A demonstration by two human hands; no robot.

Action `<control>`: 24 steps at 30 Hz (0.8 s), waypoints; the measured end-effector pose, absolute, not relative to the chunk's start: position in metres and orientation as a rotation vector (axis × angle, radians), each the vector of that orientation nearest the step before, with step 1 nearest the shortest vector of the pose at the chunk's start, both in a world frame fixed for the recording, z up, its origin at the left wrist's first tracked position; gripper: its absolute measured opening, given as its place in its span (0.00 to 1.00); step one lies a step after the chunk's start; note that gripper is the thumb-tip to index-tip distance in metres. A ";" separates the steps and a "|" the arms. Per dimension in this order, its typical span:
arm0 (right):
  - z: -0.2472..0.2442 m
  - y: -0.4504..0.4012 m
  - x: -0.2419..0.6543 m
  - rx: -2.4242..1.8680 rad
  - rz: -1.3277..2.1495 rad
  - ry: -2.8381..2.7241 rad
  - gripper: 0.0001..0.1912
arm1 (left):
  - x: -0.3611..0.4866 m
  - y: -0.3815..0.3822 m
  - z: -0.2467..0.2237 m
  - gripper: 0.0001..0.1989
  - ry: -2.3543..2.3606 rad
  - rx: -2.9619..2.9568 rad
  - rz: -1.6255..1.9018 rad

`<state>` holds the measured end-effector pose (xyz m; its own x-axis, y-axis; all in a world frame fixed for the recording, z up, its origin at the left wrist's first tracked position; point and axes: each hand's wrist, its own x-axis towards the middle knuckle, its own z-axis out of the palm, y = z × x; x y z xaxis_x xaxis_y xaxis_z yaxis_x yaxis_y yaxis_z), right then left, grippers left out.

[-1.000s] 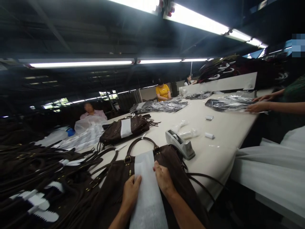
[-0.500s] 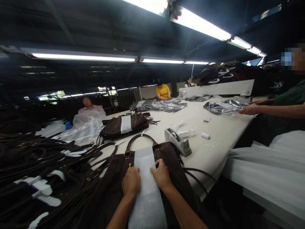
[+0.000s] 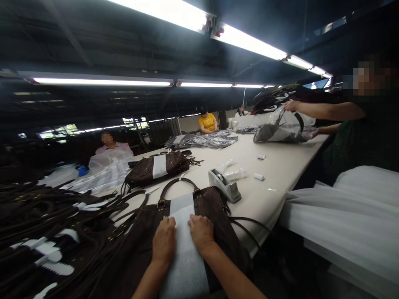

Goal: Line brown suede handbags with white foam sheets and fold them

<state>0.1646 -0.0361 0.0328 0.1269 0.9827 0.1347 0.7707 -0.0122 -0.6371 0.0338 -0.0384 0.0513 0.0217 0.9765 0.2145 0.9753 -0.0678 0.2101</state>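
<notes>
A dark brown handbag (image 3: 140, 232) lies before me at the table's near edge, with its looped handle (image 3: 165, 182) at the far side. Down its middle runs a white wrapping strip (image 3: 183, 265). My left hand (image 3: 164, 238) has its fingers curled at the strip's left edge. On the opposite edge, my right hand (image 3: 201, 232) is closed, with thumb and fingers at the strip. The fingertips of both hands are partly hidden. A grey tape dispenser (image 3: 225, 186) stands just beyond the bag's right corner.
Dark bags with straps (image 3: 62, 224) are heaped on my left. Another wrapped handbag (image 3: 143, 168) lies farther up the table (image 3: 249, 203). A co-worker (image 3: 352, 116) at right handles a plastic-covered bag (image 3: 280, 124). White sheeting (image 3: 349, 207) hangs at the right; plastic-wrapped bags (image 3: 202, 140) lie farther back.
My view has turned slightly right. Both my hands sit a little lower along the white strip. At right, the co-worker has raised one side of the plastic-covered bag off the table.
</notes>
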 end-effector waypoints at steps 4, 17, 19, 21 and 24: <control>0.034 -0.035 0.166 -1.833 0.520 -1.646 0.16 | 0.039 -0.040 0.026 0.20 1.943 2.197 0.467; 0.056 -0.109 0.228 -1.488 0.199 -1.428 0.17 | 0.026 -0.037 -0.020 0.31 1.610 2.494 0.555; 0.062 -0.098 0.256 -1.597 0.156 -1.302 0.18 | 0.024 -0.035 -0.024 0.30 1.603 2.547 0.567; 0.068 -0.075 0.277 -1.749 0.306 -1.303 0.22 | 0.020 -0.032 -0.030 0.29 1.597 2.592 0.609; 0.075 -0.037 0.287 -1.872 0.536 -1.463 0.31 | 0.013 -0.026 -0.042 0.28 1.566 2.645 0.681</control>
